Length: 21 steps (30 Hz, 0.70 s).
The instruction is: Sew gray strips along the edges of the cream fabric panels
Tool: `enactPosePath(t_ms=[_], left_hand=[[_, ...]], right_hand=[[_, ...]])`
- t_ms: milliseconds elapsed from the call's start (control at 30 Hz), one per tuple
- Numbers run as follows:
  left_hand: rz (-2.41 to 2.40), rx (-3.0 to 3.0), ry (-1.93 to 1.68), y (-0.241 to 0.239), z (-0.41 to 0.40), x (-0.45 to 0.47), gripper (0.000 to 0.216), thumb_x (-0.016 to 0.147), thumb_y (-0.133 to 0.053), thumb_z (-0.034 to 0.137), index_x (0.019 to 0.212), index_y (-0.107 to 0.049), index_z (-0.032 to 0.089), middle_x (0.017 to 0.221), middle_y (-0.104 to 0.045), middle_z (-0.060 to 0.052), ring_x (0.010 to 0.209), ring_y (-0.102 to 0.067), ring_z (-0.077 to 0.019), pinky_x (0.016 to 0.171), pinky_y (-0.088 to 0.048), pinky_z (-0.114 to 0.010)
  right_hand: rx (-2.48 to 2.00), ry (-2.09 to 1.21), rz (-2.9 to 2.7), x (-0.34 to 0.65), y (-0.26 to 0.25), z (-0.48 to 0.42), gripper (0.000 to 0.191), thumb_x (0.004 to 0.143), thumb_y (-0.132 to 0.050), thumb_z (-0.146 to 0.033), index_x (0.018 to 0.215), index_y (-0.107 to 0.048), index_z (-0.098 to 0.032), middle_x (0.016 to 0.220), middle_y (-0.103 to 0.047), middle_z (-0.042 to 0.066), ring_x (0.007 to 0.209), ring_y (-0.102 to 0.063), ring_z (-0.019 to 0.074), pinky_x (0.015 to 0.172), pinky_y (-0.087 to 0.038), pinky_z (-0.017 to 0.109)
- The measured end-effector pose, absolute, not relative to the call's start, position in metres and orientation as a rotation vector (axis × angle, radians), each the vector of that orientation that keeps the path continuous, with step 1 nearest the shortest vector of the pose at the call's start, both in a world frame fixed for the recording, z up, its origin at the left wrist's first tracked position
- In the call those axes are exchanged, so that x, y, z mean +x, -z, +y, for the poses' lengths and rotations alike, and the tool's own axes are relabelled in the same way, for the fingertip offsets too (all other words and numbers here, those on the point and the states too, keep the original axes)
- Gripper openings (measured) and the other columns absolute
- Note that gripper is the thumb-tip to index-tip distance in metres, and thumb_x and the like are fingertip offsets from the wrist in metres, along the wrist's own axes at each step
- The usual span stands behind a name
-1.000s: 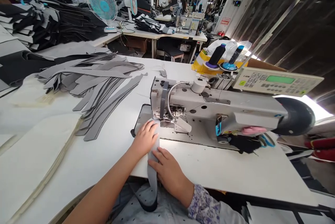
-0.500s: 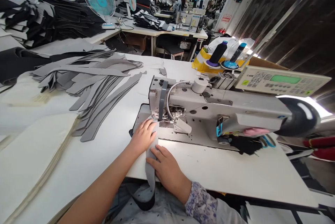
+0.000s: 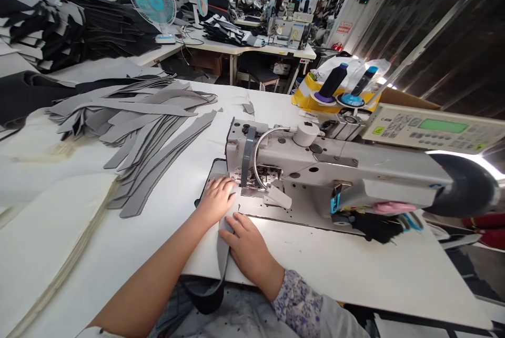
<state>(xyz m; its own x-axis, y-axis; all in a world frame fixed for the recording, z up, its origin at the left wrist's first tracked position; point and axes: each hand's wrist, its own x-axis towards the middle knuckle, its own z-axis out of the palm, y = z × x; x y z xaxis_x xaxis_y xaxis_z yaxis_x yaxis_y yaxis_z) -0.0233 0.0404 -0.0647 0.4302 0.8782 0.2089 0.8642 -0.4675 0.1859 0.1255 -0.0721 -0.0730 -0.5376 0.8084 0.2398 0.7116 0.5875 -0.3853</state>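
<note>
**Head view.** The left hand [image 3: 216, 200] and right hand [image 3: 248, 247] lie flat and open with fingers spread. They press a grey strip [image 3: 223, 247] onto the surface [image 3: 335, 264] just in front of the presser foot [image 3: 245, 184] of the sewing machine [image 3: 315, 167]. Neither hand grips the strip. The strip runs from the needle plate back over the near edge of the surface, and its dark-backed tail hangs toward the lap.

**Risks, as judged.**
- The left fingertips lie very near the needle, so a forward slip could carry them under it.
- The hanging tail could drag on the strip and pull the seam off line.
- Uneven pressure from the two hands could skew the strip.

**Surroundings.**
- A fanned pile of grey strips [image 3: 145, 127] lies toward the far left of the surface.
- Cream sheets [image 3: 47, 211] lie along the left edge.
- Two thread cones [image 3: 332, 82] and a control panel [image 3: 434, 130] stand behind the machine.
- Dark scraps [image 3: 374, 225] lie under its arm.

**Obstructions.** The gooseneck lamp [image 3: 260, 151] and the machine head crowd the space right of the left hand and partly hide the needle.
</note>
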Motion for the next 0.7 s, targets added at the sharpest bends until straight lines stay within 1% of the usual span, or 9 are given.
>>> enactPosePath(t_ms=[167,333,400,467,533,567,633,667,700], left_hand=[[1.598,2.63,-0.435,0.063,0.038,-0.018,0.03,0.09,-0.048,0.026,0.116,-0.062,0.019,0.124,-0.064,-0.011,0.124,-0.051,-0.0269,0.111,-0.031,-0.048],[1.635,2.623,-0.412,0.046,0.016,-0.048,0.032,0.091,-0.05,0.032,0.121,-0.06,0.026,0.136,-0.056,-0.008,0.125,-0.049,-0.0251,0.111,-0.031,-0.049],[1.774,2.557,-0.379,0.032,0.01,-0.099,0.034,0.093,-0.046,0.036,0.123,-0.06,0.027,0.137,-0.055,-0.006,0.126,-0.049,-0.0239,0.111,-0.032,-0.046],[2.039,2.402,-0.296,0.013,-0.001,-0.177,0.037,0.093,-0.042,0.038,0.122,-0.062,0.025,0.134,-0.057,-0.006,0.125,-0.049,-0.0238,0.11,-0.034,-0.042],[2.464,2.037,-0.186,-0.009,-0.023,-0.272,0.039,0.093,-0.04,0.037,0.117,-0.065,0.02,0.129,-0.06,-0.009,0.12,-0.053,-0.0241,0.105,-0.039,-0.038],[2.689,1.816,-0.141,-0.019,-0.039,-0.32,0.041,0.093,-0.038,0.035,0.12,-0.062,0.017,0.13,-0.059,-0.011,0.121,-0.052,-0.0247,0.104,-0.039,-0.038],[3.046,1.255,-0.011,-0.036,-0.08,-0.404,0.052,0.09,-0.044,0.042,0.133,-0.052,0.015,0.14,-0.05,-0.014,0.123,-0.049,-0.0294,0.099,-0.042,-0.042],[3.083,1.023,0.059,-0.041,-0.101,-0.437,0.061,0.086,-0.05,0.05,0.136,-0.049,0.014,0.142,-0.047,-0.015,0.123,-0.048,-0.0318,0.096,-0.043,-0.043],[3.03,0.914,0.099,-0.043,-0.121,-0.462,0.063,0.084,-0.053,0.053,0.133,-0.051,0.013,0.138,-0.051,-0.015,0.119,-0.05,-0.0306,0.094,-0.045,-0.04]], right_hand=[[-1.262,-0.309,-2.407,0.123,0.075,-0.073,0.043,0.084,-0.058,-0.008,0.124,-0.062,-0.023,0.137,-0.053,0.01,0.132,-0.041,0.0303,0.109,-0.036,0.049],[-1.253,-0.268,-2.432,0.124,0.074,-0.078,0.052,0.078,-0.057,-0.001,0.126,-0.061,-0.021,0.14,-0.051,0.012,0.135,-0.038,0.0308,0.109,-0.036,0.051],[-1.242,-0.227,-2.446,0.126,0.075,-0.083,0.055,0.076,-0.055,0.001,0.126,-0.061,-0.02,0.14,-0.05,0.013,0.135,-0.038,0.0321,0.108,-0.037,0.053],[-1.162,-0.181,-2.492,0.129,0.08,-0.093,0.057,0.076,-0.055,0.0,0.127,-0.06,-0.022,0.141,-0.05,0.012,0.134,-0.04,0.0338,0.107,-0.038,0.055],[-0.975,-0.138,-2.57,0.132,0.091,-0.105,0.06,0.077,-0.057,-0.004,0.132,-0.056,-0.028,0.145,-0.046,0.01,0.133,-0.041,0.0349,0.104,-0.04,0.055],[-0.841,-0.119,-2.606,0.134,0.099,-0.111,0.062,0.077,-0.06,-0.009,0.135,-0.053,-0.031,0.146,-0.045,0.008,0.131,-0.043,0.0356,0.101,-0.044,0.054],[-0.643,-0.074,-2.616,0.136,0.117,-0.121,0.062,0.081,-0.064,-0.02,0.138,-0.049,-0.034,0.143,-0.049,0.007,0.129,-0.045,0.0378,0.095,-0.048,0.053],[-0.637,-0.021,-2.583,0.135,0.125,-0.125,0.06,0.082,-0.064,-0.021,0.138,-0.049,-0.037,0.14,-0.052,0.007,0.128,-0.047,0.0383,0.094,-0.048,0.055],[-0.632,0.026,-2.564,0.135,0.133,-0.129,0.058,0.083,-0.063,-0.023,0.138,-0.049,-0.038,0.138,-0.054,0.008,0.126,-0.048,0.0396,0.092,-0.048,0.057]])
